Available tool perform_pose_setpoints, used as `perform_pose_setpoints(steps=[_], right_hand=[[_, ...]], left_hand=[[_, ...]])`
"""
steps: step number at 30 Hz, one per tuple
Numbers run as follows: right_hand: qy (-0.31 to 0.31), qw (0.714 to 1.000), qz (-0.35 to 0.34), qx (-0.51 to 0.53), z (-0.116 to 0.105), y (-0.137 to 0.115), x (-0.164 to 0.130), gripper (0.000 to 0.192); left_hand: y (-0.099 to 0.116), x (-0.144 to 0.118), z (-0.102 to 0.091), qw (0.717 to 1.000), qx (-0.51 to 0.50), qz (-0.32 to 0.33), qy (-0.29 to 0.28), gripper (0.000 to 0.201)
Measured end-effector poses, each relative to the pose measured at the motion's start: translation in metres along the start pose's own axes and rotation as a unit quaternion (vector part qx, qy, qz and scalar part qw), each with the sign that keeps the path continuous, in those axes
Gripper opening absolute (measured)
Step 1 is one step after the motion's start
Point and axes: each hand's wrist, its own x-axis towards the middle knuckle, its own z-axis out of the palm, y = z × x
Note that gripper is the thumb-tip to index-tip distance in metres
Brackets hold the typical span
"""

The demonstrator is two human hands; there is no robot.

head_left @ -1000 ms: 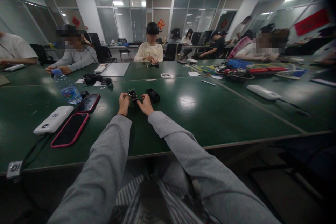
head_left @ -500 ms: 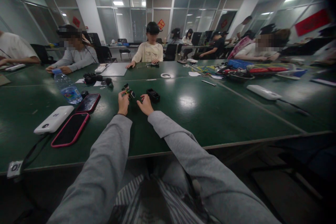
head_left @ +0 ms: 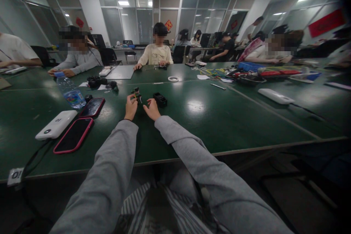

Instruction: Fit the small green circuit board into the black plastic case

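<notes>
My left hand (head_left: 131,107) grips a small dark device with green and yellow parts (head_left: 137,94), perhaps a circuit assembly, just above the green table. My right hand (head_left: 152,109) is beside it on the right, thumb and fingers apart. Its thumb tip lies close to the device's lower end; whether they touch I cannot tell. Just beyond my right fingers sits a black box-like object with recesses in its top (head_left: 160,99).
On my left lie a white power bank (head_left: 56,125), a red-edged phone (head_left: 73,136), another phone (head_left: 92,108) and a water bottle (head_left: 71,93). A tape roll (head_left: 173,79) is ahead. Cables and tools (head_left: 246,73) pile up at the right. Other people sit around the table.
My left hand has moved slightly right, toward my right hand, and the device in it has turned. My right hand has hardly moved.
</notes>
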Motion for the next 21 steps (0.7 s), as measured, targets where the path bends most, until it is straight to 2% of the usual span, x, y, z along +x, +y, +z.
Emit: perform_pose_setpoints(steps=[7, 21], right_hand=[[-0.001, 1.0, -0.005, -0.007, 0.0001, -0.0005, 0.0008, 0.029], [-0.004, 1.0, -0.006, -0.006, -0.0024, -0.0031, -0.0004, 0.029]], left_hand=[[0.0023, -0.0044, 0.0048, 0.999, 0.024, 0.002, -0.023, 0.04], [-0.0056, 0.0032, 0.002, 0.999, 0.021, -0.029, -0.009, 0.039]])
